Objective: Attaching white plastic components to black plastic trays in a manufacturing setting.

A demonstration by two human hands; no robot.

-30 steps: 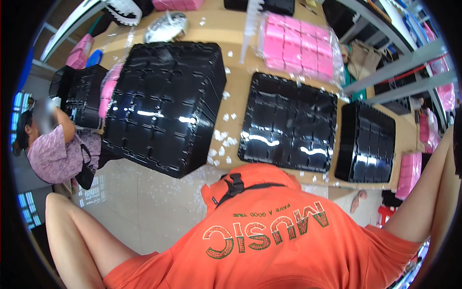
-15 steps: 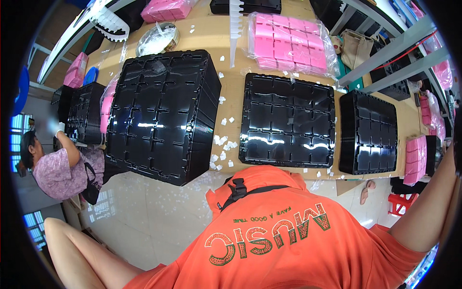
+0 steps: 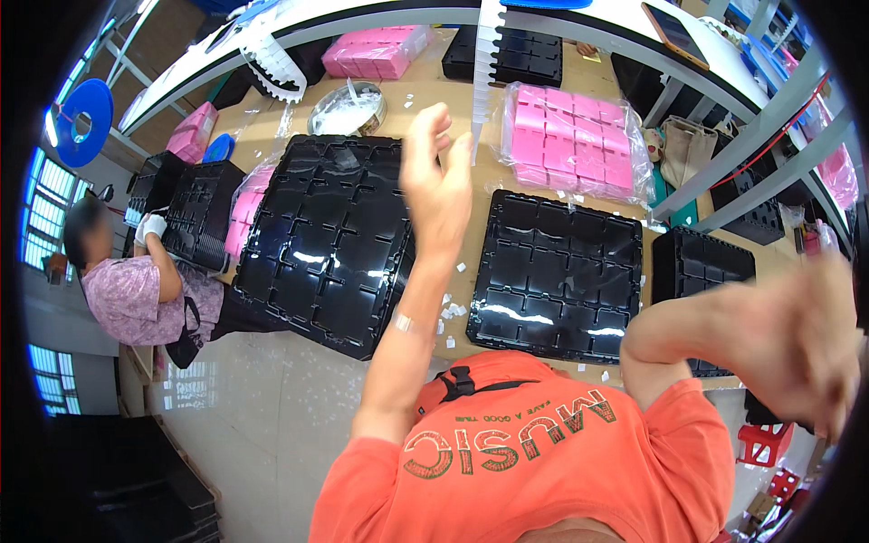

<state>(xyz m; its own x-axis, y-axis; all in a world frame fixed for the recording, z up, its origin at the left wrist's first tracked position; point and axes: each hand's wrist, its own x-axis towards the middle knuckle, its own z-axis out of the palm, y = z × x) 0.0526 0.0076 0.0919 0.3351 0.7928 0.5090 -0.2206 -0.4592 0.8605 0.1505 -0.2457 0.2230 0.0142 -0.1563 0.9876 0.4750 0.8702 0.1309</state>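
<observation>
My left hand (image 3: 434,176) is raised above the table, beside the right edge of a tall stack of black plastic trays (image 3: 326,226). Its thumb stands apart from the fingers and nothing shows in it. Out at the right rim, near the camera, my right hand (image 3: 810,348) is smeared by motion, so its fingers cannot be made out. Between my arms lies a lower stack of black compartment trays (image 3: 561,271). A further black tray stack (image 3: 701,262) is partly covered by my right forearm.
Pink trays in clear plastic (image 3: 570,145) lie beyond the middle stack. A round tub of white pieces (image 3: 348,109) stands at the back left. Small white scraps dot the cardboard-covered table (image 3: 453,281). A white-gloved co-worker (image 3: 149,290) stands at the left. A shelf (image 3: 407,23) runs overhead.
Both hands have come into view, the left over the table and the right at the right rim. The whole view has shifted, showing the shelf and a phone on it. The co-worker's hands are now together.
</observation>
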